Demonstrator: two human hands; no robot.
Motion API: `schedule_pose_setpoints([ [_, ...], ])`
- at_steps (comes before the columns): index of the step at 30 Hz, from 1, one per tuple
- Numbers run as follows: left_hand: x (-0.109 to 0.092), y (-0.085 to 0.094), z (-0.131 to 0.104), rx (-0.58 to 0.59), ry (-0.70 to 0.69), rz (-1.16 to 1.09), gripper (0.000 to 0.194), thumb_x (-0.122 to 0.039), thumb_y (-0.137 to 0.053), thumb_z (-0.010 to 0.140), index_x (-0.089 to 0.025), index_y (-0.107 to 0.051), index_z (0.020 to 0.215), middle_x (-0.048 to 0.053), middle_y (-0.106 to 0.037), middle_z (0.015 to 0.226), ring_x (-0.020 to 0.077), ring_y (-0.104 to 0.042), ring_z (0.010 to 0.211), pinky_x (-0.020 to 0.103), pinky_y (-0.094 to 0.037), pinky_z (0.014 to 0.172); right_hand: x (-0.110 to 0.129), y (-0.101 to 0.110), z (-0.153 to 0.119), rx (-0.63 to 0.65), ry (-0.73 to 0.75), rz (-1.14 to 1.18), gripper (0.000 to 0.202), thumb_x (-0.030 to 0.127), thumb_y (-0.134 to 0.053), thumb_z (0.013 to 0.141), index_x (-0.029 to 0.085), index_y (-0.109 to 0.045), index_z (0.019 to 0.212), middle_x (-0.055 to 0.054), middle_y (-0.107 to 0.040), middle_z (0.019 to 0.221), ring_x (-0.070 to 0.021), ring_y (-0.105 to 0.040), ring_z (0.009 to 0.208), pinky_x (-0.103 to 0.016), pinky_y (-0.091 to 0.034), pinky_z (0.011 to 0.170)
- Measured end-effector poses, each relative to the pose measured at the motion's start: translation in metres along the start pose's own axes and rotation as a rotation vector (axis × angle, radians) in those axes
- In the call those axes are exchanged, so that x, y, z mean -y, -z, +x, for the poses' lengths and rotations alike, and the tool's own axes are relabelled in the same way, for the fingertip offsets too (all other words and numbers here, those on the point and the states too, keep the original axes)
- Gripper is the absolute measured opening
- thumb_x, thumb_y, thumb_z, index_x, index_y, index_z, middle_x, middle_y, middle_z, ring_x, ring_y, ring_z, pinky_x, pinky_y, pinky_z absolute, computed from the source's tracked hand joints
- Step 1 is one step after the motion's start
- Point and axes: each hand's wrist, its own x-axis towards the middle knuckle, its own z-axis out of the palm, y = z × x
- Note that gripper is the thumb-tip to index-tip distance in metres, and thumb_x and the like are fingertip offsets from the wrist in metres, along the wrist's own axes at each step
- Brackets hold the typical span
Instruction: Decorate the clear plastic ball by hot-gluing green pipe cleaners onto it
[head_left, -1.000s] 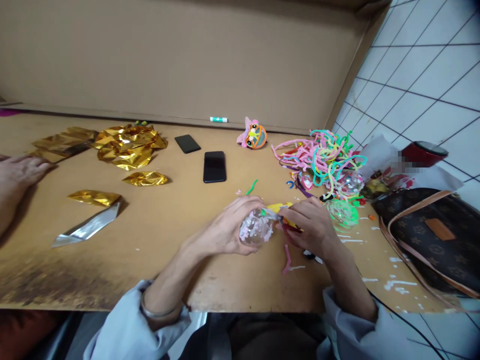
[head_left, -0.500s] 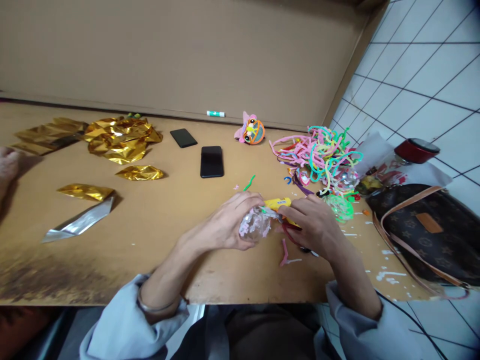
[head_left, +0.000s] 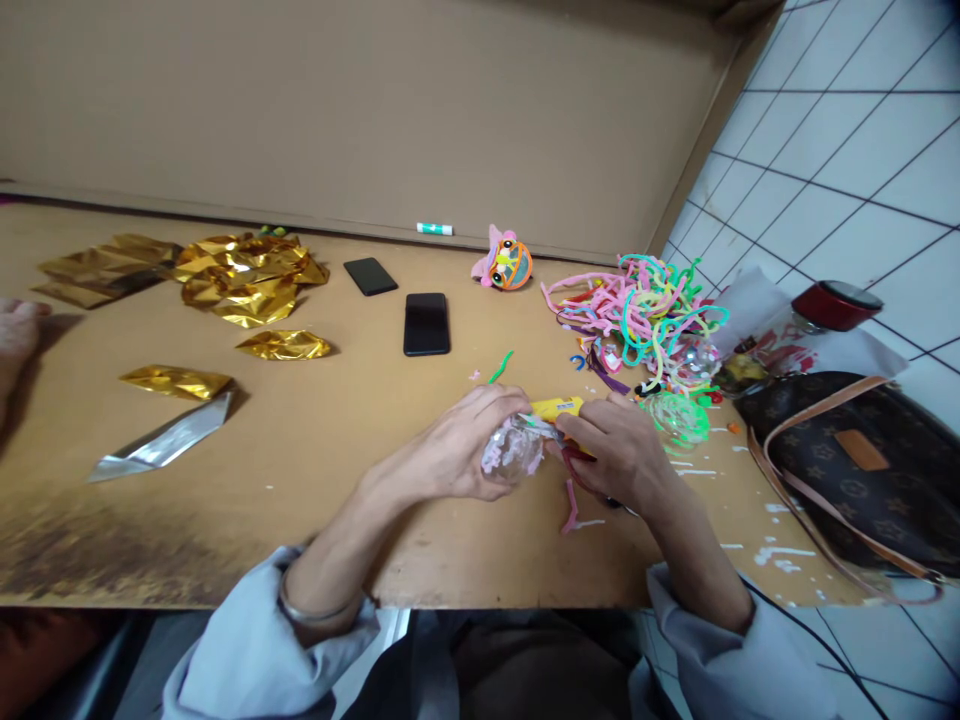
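Note:
My left hand (head_left: 469, 445) is wrapped round a clear plastic ball (head_left: 513, 450) with pale pink and white bits on it. My right hand (head_left: 619, 445) grips red-handled scissors (head_left: 576, 458), whose blades reach the right side of the ball. A yellow tube (head_left: 556, 408) lies just behind, between the two hands. A pink strip (head_left: 571, 506) rests on the table below the scissors, and a green strip (head_left: 501, 367) lies beyond my left hand.
Two phones (head_left: 426, 324), a glue stick (head_left: 434, 229) and a decorated ball (head_left: 506, 262) lie farther back. Gold foil (head_left: 247, 280) and another person's hand (head_left: 19, 335) are left. Tangled coloured strips (head_left: 637, 310), a red-lidded jar (head_left: 836, 303) and a brown bag (head_left: 847, 470) stand right.
My right hand has shifted slightly left, and the scissors have turned a little at the ball. The camera view has moved slightly. My left hand keeps its hold.

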Motion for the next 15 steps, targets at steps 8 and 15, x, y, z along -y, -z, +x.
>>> schedule_pose_setpoints([
  [8, 0.0011, -0.0017, -0.0007, 0.003, 0.005, -0.004, 0.072, -0.030, -0.077, 0.068, -0.019, -0.044, 0.130, 0.014, -0.058, 0.126, 0.0293, -0.057, 0.117, 0.048, -0.045, 0.107, -0.0006, -0.0035, 0.0013, -0.010, 0.006, 0.013, 0.018, 0.007, -0.050, 0.076, 0.019, -0.062, 0.070, 0.000, -0.051, 0.060, -0.0160, -0.036, 0.061, -0.029, -0.022, 0.061],
  [15, -0.0005, 0.0006, 0.0008, -0.021, 0.016, -0.034, 0.070, -0.031, -0.078, 0.066, -0.021, -0.047, 0.128, 0.012, -0.059, 0.123, 0.0286, -0.058, 0.116, 0.047, -0.045, 0.107, 0.0027, -0.0070, 0.0026, -0.031, 0.000, -0.021, 0.019, 0.008, -0.049, 0.078, 0.020, -0.061, 0.068, 0.000, -0.054, 0.057, -0.0163, -0.039, 0.058, -0.029, -0.023, 0.058],
])
